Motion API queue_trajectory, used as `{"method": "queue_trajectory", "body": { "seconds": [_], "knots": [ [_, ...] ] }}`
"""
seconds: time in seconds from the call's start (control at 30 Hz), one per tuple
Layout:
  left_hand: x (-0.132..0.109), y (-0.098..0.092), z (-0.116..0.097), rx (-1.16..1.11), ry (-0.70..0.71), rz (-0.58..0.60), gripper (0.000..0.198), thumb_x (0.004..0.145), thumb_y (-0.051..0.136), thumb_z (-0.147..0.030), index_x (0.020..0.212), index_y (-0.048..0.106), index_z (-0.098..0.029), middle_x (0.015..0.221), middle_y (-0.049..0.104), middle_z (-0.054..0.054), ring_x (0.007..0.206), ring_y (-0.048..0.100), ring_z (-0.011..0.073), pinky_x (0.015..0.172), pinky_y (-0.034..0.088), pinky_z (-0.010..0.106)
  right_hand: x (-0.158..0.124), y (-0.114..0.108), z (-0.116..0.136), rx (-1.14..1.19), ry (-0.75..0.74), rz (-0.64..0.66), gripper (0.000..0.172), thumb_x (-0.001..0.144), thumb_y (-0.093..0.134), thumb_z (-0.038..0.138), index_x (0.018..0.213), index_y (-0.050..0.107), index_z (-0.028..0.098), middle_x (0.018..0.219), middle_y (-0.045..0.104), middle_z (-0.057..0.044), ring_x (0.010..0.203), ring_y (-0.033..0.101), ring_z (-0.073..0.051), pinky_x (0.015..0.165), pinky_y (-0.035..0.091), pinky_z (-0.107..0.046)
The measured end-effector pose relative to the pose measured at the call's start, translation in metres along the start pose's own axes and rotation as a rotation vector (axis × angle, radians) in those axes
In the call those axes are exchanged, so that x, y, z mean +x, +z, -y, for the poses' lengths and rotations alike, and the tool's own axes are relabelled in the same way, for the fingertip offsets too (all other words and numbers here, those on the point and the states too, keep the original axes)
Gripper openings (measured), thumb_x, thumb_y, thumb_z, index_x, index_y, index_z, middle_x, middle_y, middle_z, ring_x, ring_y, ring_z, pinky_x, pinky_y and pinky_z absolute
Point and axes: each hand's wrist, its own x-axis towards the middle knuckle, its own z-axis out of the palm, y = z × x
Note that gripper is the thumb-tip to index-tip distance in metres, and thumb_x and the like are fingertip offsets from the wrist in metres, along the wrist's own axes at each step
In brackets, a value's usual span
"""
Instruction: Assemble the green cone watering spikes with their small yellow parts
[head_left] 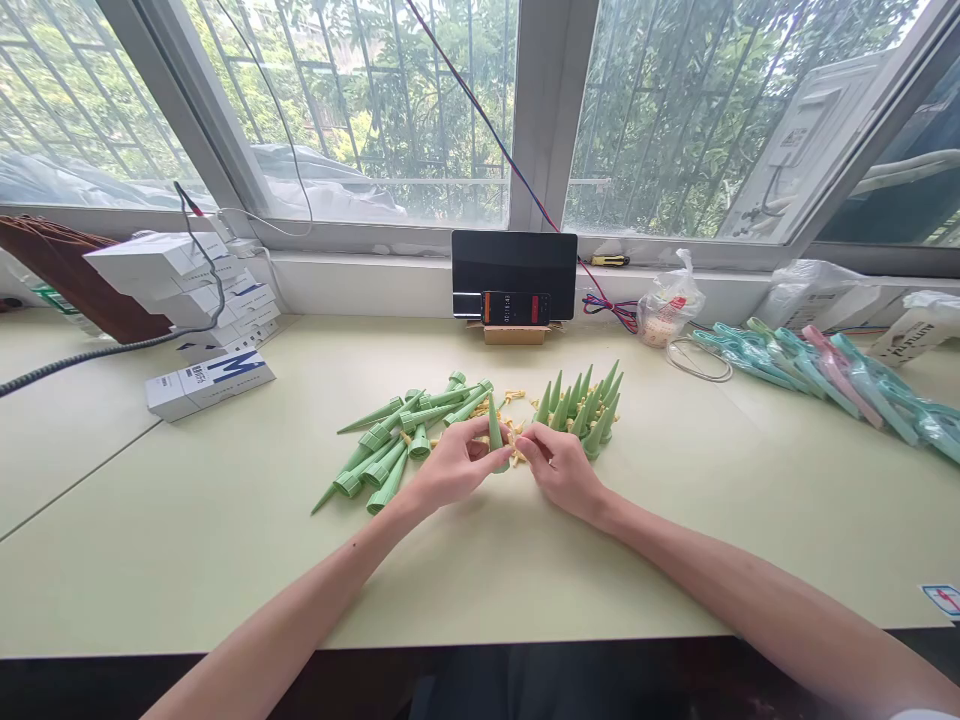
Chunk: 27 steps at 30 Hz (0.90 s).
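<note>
My left hand (459, 462) is closed around a green plastic watering spike (494, 425), held with its tip up. Close beside it, my right hand (559, 465) pinches a small yellow piece (515, 440) against the spike's side; whether it sits in the spike I cannot tell. A loose pile of green spikes (390, 450) lies on the table to the left, their ribbed open ends showing. On the right, a cluster of spikes (581, 405) stands upright with yellow pieces on them. More yellow pieces (514, 396) lie scattered between the two groups, partly hidden behind my hands.
A phone (516, 308) showing a timer leans on a dark screen (514, 260) at the back. White boxes (210, 383) are stacked at left. A tied plastic bag (670, 305) and wrapped teal and pink items (840, 375) lie at right. A dark cable (112, 347) crosses the left side.
</note>
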Motion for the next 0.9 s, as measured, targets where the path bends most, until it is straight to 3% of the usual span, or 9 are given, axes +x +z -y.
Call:
{"method": "queue_trajectory", "body": {
  "seconds": [0.27, 0.5, 0.67, 0.9],
  "knots": [
    [-0.0003, -0.0011, -0.0023, -0.087, -0.081, -0.001, 0.035, 0.076, 0.073, -0.044, 0.098, 0.070, -0.018, 0.080, 0.064, 0.004, 0.055, 0.052, 0.0097, 0.043, 0.035, 0.019, -0.0006, 0.0006, -0.0006, 0.003, 0.002, 0.010, 0.034, 0.099, 0.045, 0.042, 0.075, 0.054, 0.019, 0.061, 0.050, 0.003, 0.052, 0.042, -0.011, 0.051, 0.036, -0.024],
    [0.0007, -0.0022, -0.0009, -0.137, -0.142, -0.037, 0.029, 0.077, 0.074, -0.043, 0.088, 0.067, -0.017, 0.083, 0.065, 0.004, 0.053, 0.044, 0.0063, 0.041, 0.023, 0.019, -0.0014, -0.0005, 0.0060, 0.069, 0.039, 0.040, 0.021, 0.097, 0.051, 0.040, 0.102, 0.055, 0.019, 0.078, 0.062, -0.002, 0.054, 0.054, -0.012, 0.052, 0.044, -0.025],
    [0.0006, -0.0028, -0.0017, -0.155, -0.143, -0.025, 0.027, 0.077, 0.073, -0.041, 0.087, 0.066, -0.017, 0.083, 0.063, 0.003, 0.051, 0.037, 0.0049, 0.041, 0.018, 0.020, -0.0011, -0.0008, 0.0069, 0.076, 0.047, 0.060, 0.020, 0.097, 0.052, 0.039, 0.097, 0.057, 0.019, 0.074, 0.060, 0.000, 0.051, 0.053, -0.012, 0.050, 0.044, -0.025],
    [-0.0013, -0.0047, -0.0047, -0.129, -0.133, -0.005, 0.024, 0.078, 0.073, -0.038, 0.088, 0.067, -0.017, 0.084, 0.064, 0.003, 0.056, 0.040, 0.0064, 0.044, 0.021, 0.020, -0.0001, 0.0000, 0.0005, 0.126, 0.050, 0.083, 0.019, 0.097, 0.052, 0.038, 0.094, 0.056, 0.020, 0.081, 0.061, -0.002, 0.052, 0.054, -0.011, 0.052, 0.045, -0.026]
  ]
}}
